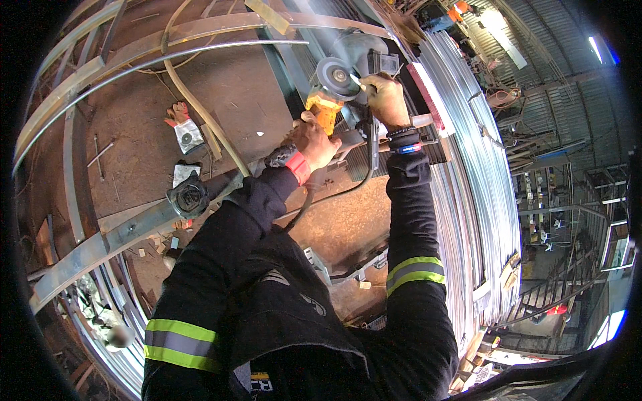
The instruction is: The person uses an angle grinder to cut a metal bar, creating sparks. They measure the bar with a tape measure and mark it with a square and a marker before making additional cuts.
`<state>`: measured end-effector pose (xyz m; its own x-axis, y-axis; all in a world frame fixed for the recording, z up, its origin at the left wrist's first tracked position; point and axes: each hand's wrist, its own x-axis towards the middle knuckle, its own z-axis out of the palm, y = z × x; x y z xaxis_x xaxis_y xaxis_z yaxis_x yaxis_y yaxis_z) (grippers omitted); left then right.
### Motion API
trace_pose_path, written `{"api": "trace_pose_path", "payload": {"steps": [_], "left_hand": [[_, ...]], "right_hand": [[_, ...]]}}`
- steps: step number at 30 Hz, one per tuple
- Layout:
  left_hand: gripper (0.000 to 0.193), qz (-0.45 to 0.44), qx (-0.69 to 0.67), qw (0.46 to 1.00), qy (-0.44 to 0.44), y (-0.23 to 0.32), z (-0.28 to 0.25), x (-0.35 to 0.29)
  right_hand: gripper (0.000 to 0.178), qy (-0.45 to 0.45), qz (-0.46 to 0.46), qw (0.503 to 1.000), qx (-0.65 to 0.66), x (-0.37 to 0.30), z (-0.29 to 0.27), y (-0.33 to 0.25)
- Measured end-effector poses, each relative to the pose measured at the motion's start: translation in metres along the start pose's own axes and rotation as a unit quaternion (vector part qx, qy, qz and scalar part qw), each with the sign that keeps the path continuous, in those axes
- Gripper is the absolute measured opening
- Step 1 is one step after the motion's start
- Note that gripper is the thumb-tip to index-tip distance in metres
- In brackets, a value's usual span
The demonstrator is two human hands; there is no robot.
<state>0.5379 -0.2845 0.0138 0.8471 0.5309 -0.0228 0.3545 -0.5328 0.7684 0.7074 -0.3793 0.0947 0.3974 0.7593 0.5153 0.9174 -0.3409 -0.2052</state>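
Note:
A yellow angle grinder (325, 111) with a grey round disc (338, 77) is in my left hand (313, 140), whose fingers wrap around its body. The disc faces up and to the right. My right hand (387, 100) is beside the disc, thumb and fingers pinched on a small pale pointed piece (364, 83). The tip of that piece is close to the disc's edge; whether they touch I cannot tell. A dark cable (309, 204) runs down from below the grinder. Behind the disc stands a rounded grey machine housing (361, 48), partly hidden.
Long bright metal profiles (461, 194) lie stacked on the right. A steel beam (127, 230) crosses at left, with a black rounded object (189, 196) on it. Work gloves (182, 120) lie on the brown floor. Curved-looking metal bars (200, 48) span the far left.

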Motion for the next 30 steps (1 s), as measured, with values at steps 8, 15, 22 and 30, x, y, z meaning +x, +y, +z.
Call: {"api": "trace_pose_path", "payload": {"steps": [8,15,22,30], "left_hand": [[0.083,0.027,0.036,0.999,0.013,-0.008,0.003,0.0],[0.085,0.008,0.087,0.995,-0.041,-0.01,-0.009,0.006],[0.082,0.012,0.097,0.994,-0.05,-0.007,-0.019,0.003],[0.082,0.036,0.074,0.995,-0.052,-0.009,-0.018,0.002]], "right_hand": [[0.024,0.018,0.092,0.99,0.105,0.011,-0.021,0.04],[0.017,-0.147,0.17,0.956,0.19,0.06,-0.028,0.055],[0.012,-0.235,0.202,0.909,0.278,0.083,-0.005,0.073],[0.012,-0.307,0.2,0.891,0.266,0.087,0.0,0.089]]}}
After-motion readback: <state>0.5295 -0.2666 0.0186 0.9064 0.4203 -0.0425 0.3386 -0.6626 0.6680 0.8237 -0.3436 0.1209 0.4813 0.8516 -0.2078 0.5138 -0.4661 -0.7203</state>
